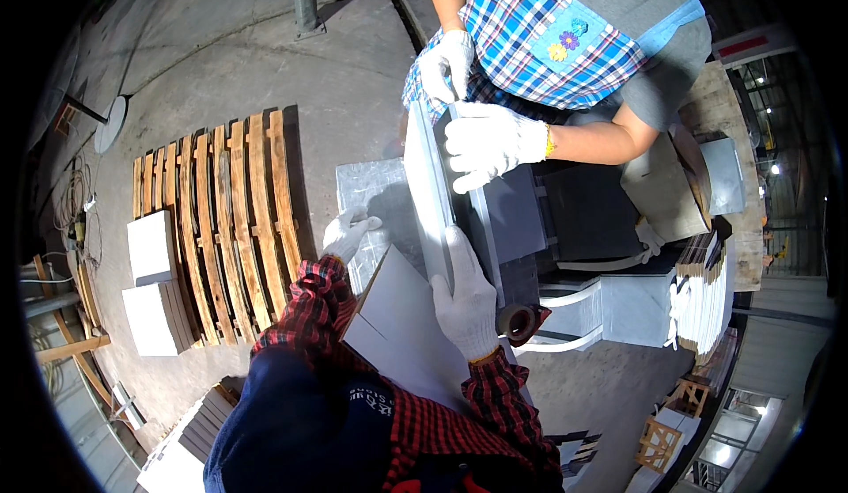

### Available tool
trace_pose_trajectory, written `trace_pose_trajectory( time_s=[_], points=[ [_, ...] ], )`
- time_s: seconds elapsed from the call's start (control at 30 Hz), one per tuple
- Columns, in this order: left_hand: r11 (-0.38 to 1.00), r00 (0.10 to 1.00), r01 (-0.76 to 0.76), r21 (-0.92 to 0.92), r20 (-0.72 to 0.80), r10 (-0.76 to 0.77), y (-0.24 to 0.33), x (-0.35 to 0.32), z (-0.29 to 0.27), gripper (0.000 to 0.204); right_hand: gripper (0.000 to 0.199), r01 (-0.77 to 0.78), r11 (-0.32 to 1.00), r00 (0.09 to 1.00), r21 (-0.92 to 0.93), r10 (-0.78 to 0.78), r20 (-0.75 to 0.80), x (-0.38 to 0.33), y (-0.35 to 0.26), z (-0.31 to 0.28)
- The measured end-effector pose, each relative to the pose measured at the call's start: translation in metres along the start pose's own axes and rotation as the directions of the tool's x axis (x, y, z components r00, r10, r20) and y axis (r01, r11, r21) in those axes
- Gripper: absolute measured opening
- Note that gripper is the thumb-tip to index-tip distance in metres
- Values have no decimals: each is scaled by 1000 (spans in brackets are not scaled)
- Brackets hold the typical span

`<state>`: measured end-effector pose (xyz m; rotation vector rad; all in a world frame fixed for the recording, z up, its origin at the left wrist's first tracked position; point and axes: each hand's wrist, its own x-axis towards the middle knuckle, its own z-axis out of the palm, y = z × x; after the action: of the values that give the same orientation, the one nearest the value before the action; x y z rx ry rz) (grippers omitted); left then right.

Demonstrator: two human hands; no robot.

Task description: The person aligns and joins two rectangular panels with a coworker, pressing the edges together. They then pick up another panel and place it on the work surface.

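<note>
White cotton gloves cover both hands: the right hand [465, 294] lies flat, fingers together, against a long grey panel [433, 197] at frame centre, while the left hand [349, 232] rests open on the grey table [371, 188]. A co-worker's gloved hands [486, 140] grip the panel's upper end; it stands on edge, apparently mid-positioning, not yet laid down.

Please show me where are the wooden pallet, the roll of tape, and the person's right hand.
wooden pallet [225, 219], head view, middle slats.
roll of tape [519, 322], head view, its dark side.
right hand [465, 294], head view, back of the white glove.
</note>
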<state>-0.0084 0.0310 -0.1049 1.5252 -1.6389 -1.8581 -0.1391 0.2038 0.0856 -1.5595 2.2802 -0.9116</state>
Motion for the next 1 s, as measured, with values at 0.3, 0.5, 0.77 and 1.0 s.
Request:
trace_pose_trajectory(
  time_s=[0.3,0.5,0.77,1.0],
  points=[
    [1000,1000,23,6,4,-23,6,-2,0,59,61,-1,1000,1000,8,1,0,0,2,0],
    [1000,1000,12,-7,-4,-12,-1,1,1,60,63,-6,1000,1000,19,6,4,-1,3,-1],
    [1000,1000,13,-1,-7,-13,-4,3,1,57,60,-14,1000,1000,13,14,18,0,-1,-2],
    [1000,1000,13,5,-13,-13,0,1,0,55,63,-34,999,999,32,33,26,0,0,-2]
  ],
)
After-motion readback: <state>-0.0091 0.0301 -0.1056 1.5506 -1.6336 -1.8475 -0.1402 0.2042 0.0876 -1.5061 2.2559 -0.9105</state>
